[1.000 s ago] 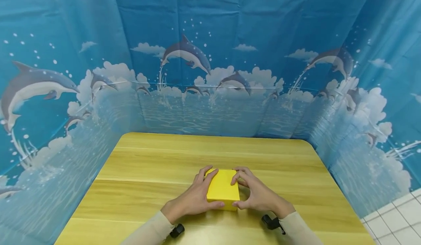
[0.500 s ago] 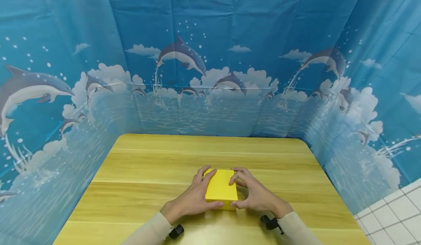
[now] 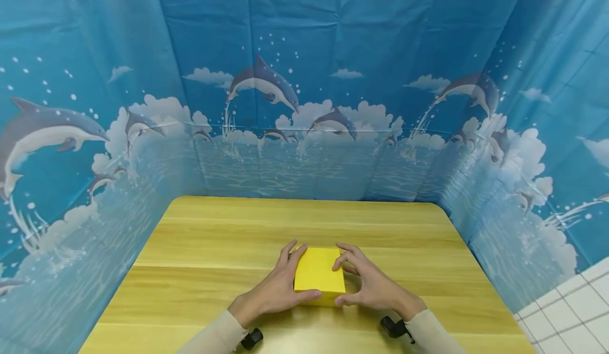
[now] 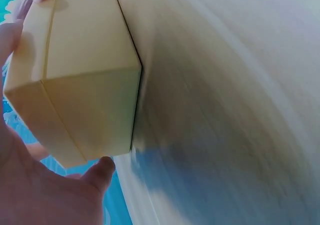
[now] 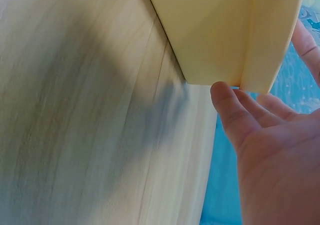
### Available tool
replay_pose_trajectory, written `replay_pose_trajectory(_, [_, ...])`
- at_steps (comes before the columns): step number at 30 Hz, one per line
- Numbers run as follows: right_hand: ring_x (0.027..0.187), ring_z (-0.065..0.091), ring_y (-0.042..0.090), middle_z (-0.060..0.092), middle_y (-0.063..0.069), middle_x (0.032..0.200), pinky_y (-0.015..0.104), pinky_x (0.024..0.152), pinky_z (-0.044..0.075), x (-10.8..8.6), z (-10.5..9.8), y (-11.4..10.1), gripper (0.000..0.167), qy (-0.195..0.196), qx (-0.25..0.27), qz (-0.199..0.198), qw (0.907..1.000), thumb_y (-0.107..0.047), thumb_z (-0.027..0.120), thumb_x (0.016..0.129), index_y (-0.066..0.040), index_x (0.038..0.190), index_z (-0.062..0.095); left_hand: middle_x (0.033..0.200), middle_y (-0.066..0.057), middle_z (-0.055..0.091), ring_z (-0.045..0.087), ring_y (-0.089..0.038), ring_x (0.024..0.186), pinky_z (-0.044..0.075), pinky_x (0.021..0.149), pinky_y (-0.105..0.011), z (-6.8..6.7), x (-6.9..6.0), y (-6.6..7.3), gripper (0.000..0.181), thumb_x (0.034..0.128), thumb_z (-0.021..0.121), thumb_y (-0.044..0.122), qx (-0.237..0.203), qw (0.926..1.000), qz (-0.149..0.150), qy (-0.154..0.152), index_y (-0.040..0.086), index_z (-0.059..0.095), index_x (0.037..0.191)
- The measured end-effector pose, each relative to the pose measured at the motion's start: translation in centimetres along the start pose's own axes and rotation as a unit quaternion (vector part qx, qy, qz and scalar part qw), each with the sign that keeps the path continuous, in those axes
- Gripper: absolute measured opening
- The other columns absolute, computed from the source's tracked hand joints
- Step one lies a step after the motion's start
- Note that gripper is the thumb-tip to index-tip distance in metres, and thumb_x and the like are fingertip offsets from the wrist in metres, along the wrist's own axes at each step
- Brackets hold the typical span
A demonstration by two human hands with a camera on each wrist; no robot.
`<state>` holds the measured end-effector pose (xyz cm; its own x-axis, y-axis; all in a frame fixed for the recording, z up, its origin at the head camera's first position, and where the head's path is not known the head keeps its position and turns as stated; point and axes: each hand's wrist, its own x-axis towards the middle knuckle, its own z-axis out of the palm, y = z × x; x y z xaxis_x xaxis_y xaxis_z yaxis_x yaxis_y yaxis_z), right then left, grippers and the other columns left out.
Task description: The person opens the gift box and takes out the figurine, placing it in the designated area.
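Note:
A closed yellow box (image 3: 317, 275) with a lid sits on the table in front of me in the head view. A thin lid seam runs round its sides (image 4: 95, 105) in the left wrist view. My left hand (image 3: 278, 290) holds the box's left side, thumb along the front face and fingers towards the far left corner. On the other side, my right hand (image 3: 373, 285) has its thumb at the front right corner and curled fingers at the right side and far edge. In the right wrist view its fingertips (image 5: 225, 97) meet the box's far end.
The wood-grain table (image 3: 214, 238) has rounded far corners. A blue dolphin-print curtain (image 3: 304, 174) stands behind it and along both sides. White floor tiles (image 3: 571, 306) show at the lower right. Black camera mounts (image 3: 252, 338) are worn at both wrists.
My left hand has shifted slightly left, its fingers showing less of themselves over the box top. The box stays on the table, its visible top slightly wider. My right hand has barely moved.

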<state>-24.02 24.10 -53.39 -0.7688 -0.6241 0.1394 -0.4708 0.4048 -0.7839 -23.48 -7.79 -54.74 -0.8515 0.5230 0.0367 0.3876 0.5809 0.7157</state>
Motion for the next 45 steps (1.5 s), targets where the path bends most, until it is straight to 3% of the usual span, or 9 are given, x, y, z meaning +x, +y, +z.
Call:
replay_pose_trajectory(5, [0.167, 0.040, 0.064, 0.022, 0.033, 0.187, 0.071, 0.124, 0.052, -0.1, -0.1, 0.2, 0.053, -0.004, 0.016, 0.006, 0.9998, -0.031, 0.097, 0.099, -0.024, 0.137, 0.061, 0.195, -0.024, 0.006, 0.056, -0.049, 0.159, 0.057, 0.121, -0.069, -0.4, -0.4, -0.2, 0.116, 0.1042, 0.072, 0.079, -0.008, 1.0000, -0.003, -0.005, 0.032, 0.009, 0.189])
replay_pose_trajectory(9, [0.167, 0.040, 0.064, 0.021, 0.033, 0.189, 0.072, 0.125, 0.052, -0.3, -0.1, 0.1, 0.057, 0.000, 0.034, 0.018, 0.9993, -0.029, 0.095, 0.101, -0.020, 0.144, 0.059, 0.195, -0.022, 0.009, 0.051, -0.047, 0.164, 0.053, 0.126, -0.071, -0.6, -0.5, -0.5, 0.117, 0.1038, 0.073, 0.078, -0.016, 0.9998, -0.005, -0.004, 0.031, 0.008, 0.189])
replay_pose_trajectory(12, [0.166, 0.044, 0.061, 0.029, 0.028, 0.189, 0.068, 0.126, 0.052, -0.5, -0.3, 0.0, 0.078, 0.012, 0.050, 0.046, 0.9976, -0.029, 0.093, 0.104, -0.017, 0.166, 0.049, 0.195, -0.018, 0.013, 0.037, -0.048, 0.174, 0.048, 0.130, -0.073, -0.7, -0.6, -0.8, 0.119, 0.1034, 0.074, 0.078, -0.029, 0.9995, -0.009, -0.002, 0.029, 0.009, 0.189])
replay_pose_trajectory(16, [0.165, 0.048, 0.056, 0.030, 0.023, 0.190, 0.064, 0.126, 0.055, -0.6, -0.4, -0.3, 0.103, 0.014, 0.083, 0.099, 0.9915, -0.032, 0.089, 0.107, -0.019, 0.186, 0.024, 0.195, -0.016, 0.017, 0.039, -0.046, 0.174, 0.046, 0.132, -0.073, -1.0, -0.8, -1.1, 0.118, 0.1037, 0.077, 0.074, -0.058, 0.9981, -0.020, -0.003, 0.030, 0.008, 0.189])
replay_pose_trajectory(21, [0.164, 0.049, 0.053, 0.018, 0.025, 0.193, 0.058, 0.125, 0.058, -0.4, -0.2, -0.9, 0.111, -0.016, 0.136, 0.123, 0.9828, -0.031, 0.087, 0.109, -0.014, 0.189, 0.012, 0.191, -0.019, 0.026, 0.046, -0.043, 0.170, 0.048, 0.131, -0.070, -1.3, -1.2, -1.3, 0.122, 0.1011, 0.085, 0.067, -0.102, 0.9944, -0.030, -0.005, 0.025, 0.012, 0.189])
replay_pose_trajectory(25, [0.160, 0.052, 0.050, 0.023, 0.027, 0.191, 0.046, 0.119, 0.063, -0.4, 0.2, -0.8, 0.116, -0.016, 0.150, 0.119, 0.9815, -0.028, 0.090, 0.106, -0.010, 0.188, 0.010, 0.186, -0.020, 0.034, 0.050, -0.038, 0.167, 0.052, 0.131, -0.059, -1.3, -1.2, -1.4, 0.128, 0.0981, 0.093, 0.059, -0.132, 0.9910, -0.019, -0.007, 0.016, 0.014, 0.189])
replay_pose_trajectory(29, [0.157, 0.055, 0.048, 0.028, 0.027, 0.189, 0.038, 0.114, 0.064, -0.4, 0.6, -0.6, 0.117, -0.007, 0.152, 0.117, 0.9814, -0.025, 0.092, 0.104, -0.009, 0.188, 0.012, 0.183, -0.019, 0.038, 0.052, -0.036, 0.165, 0.055, 0.129, -0.048, -1.0, -1.0, -1.5, 0.129, 0.0963, 0.096, 0.055, -0.139, 0.9901, -0.014, -0.004, 0.014, 0.016, 0.188])
replay_pose_trajectory(37, [0.152, 0.056, 0.043, 0.032, 0.027, 0.187, 0.046, 0.112, 0.063, -0.3, 0.6, -0.5, 0.115, 0.001, 0.124, 0.120, 0.9850, -0.030, 0.093, 0.103, -0.013, 0.188, 0.017, 0.181, -0.019, 0.042, 0.056, -0.036, 0.161, 0.056, 0.128, -0.052, -0.8, -1.1, -1.6, 0.128, 0.0953, 0.097, 0.055, -0.127, 0.9918, -0.016, 0.008, 0.014, 0.019, 0.188])
replay_pose_trajectory(45, [0.147, 0.059, 0.040, 0.033, 0.027, 0.186, 0.044, 0.110, 0.064, -0.4, 0.6, -0.5, 0.116, 0.008, 0.120, 0.121, 0.9853, -0.029, 0.095, 0.102, -0.013, 0.188, 0.019, 0.182, -0.018, 0.042, 0.058, -0.035, 0.159, 0.058, 0.126, -0.052, -0.8, -1.0, -1.6, 0.126, 0.0964, 0.096, 0.054, -0.128, 0.9917, -0.015, 0.003, 0.014, 0.019, 0.188])
